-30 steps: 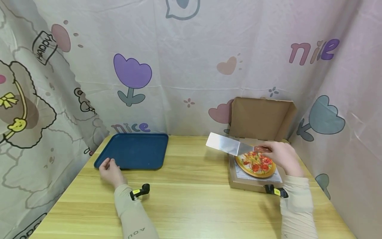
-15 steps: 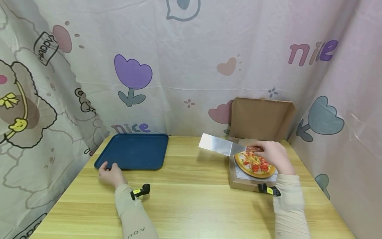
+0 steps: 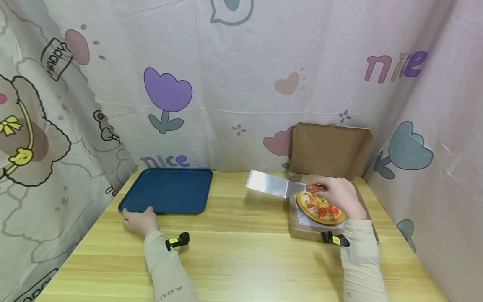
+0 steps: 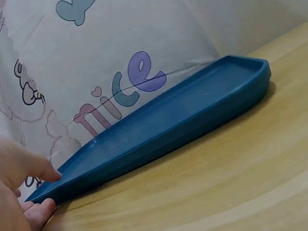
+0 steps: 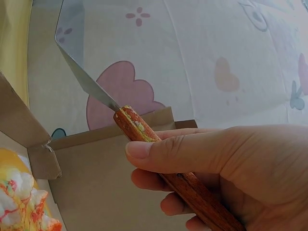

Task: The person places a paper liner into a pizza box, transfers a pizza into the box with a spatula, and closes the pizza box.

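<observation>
My right hand [image 3: 341,195] grips the wooden handle of a metal spatula [image 3: 268,183]. Its flat blade points left and is bare, held above the left side of the pizza box. Below the hand a round pizza [image 3: 320,209] lies in the open cardboard box [image 3: 307,233], partly hidden by the hand. In the right wrist view the thumb and curled fingers wrap the handle [image 5: 187,190]. My left hand [image 3: 140,221] pinches the near left corner of a dark blue tray [image 3: 170,191]; the left wrist view has the thumb over the rim and fingertips under it.
The box lid [image 3: 328,151] stands up at the back against the printed curtain [image 3: 241,84]. Bare wooden table [image 3: 249,243] shows between the tray and the box. A small black camera [image 3: 177,241] sits on the left wrist and another [image 3: 336,239] on the right.
My right hand has moved left with the spatula, its blade now farther out past the box's left side. The left hand has closed from loose fingers to a pinch on the tray's corner.
</observation>
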The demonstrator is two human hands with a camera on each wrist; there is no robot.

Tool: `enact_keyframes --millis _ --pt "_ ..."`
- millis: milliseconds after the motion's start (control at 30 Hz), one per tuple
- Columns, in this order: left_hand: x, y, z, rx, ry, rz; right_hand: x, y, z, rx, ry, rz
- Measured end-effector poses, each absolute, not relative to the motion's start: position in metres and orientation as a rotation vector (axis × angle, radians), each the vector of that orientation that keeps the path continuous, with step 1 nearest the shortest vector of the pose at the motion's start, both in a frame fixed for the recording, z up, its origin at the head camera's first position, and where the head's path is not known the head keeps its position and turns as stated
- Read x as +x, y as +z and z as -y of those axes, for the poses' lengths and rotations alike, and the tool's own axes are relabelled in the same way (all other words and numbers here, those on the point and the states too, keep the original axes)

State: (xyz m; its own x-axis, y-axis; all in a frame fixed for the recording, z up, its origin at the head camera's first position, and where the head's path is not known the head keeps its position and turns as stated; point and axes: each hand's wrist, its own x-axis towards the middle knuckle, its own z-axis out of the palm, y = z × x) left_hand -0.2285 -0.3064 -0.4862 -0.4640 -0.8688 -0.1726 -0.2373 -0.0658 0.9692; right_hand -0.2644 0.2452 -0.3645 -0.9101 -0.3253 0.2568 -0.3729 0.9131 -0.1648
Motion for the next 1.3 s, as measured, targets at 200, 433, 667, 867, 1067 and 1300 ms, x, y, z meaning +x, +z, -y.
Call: enact_keyframes --millis 200,433,667,867,1067,1300 --pt "-0.226 -0.483 0.305 1.205 -1.378 1.915 -0.264 -0.365 -0.243 0.520 0.332 2.854" --pt "-0.222 -0.482 0.306 1.294 -1.222 2.097 -0.263 -0.364 -0.240 0.538 0.338 2.847" --pt "-0.220 -0.483 0.309 1.362 -1.181 2.180 -0.266 -0.364 -0.235 0.565 0.300 2.832" --pt "-0.216 -0.483 0.313 1.350 -1.173 2.228 -0.269 -0.366 -0.229 0.608 0.310 2.789" --pt "-0.214 -0.483 0.313 1.353 -1.181 2.250 -0.271 -0.364 -0.218 0.651 0.323 2.767" --pt "-0.216 -0.483 0.314 1.359 -1.175 2.249 -0.275 -0.364 -0.203 0.647 0.319 2.770"
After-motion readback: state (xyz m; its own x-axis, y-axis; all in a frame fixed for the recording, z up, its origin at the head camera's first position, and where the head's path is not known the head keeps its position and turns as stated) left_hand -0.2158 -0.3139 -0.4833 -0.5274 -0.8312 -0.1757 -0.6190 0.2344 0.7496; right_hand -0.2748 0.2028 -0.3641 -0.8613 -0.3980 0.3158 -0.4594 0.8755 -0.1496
